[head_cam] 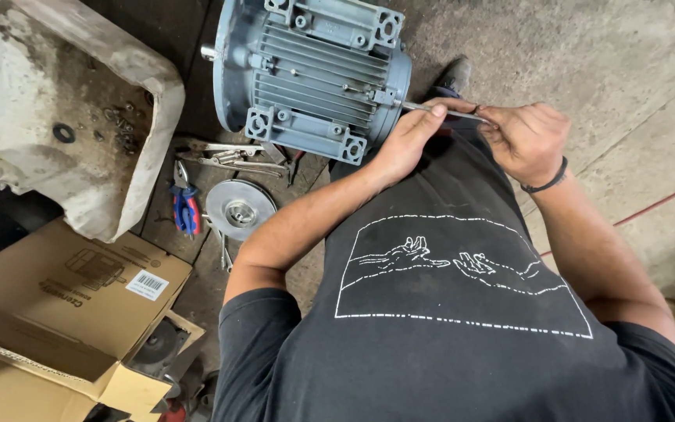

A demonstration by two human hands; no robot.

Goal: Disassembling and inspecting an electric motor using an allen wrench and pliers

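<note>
Concrete floor (pixel 587 47), grey motor (pixel 314 70) on its side; left hand (pixel 408 141) and right hand (pixel 525 137) both pinch a thin metal rod (pixel 439 111), steadying it at the motor's end.

Motor (pixel 314 74) ahead, pliers (pixel 186 205) and pulley (pixel 239 209) left, box (pixel 72 312) nearer

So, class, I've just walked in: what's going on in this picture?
A person in a black shirt works on a grey electric motor lying on the concrete floor. Both hands, the left hand and the right hand, hold a thin metal rod reaching into the motor's end. Pliers, a round metal disc and cardboard boxes lie nearby.
</note>
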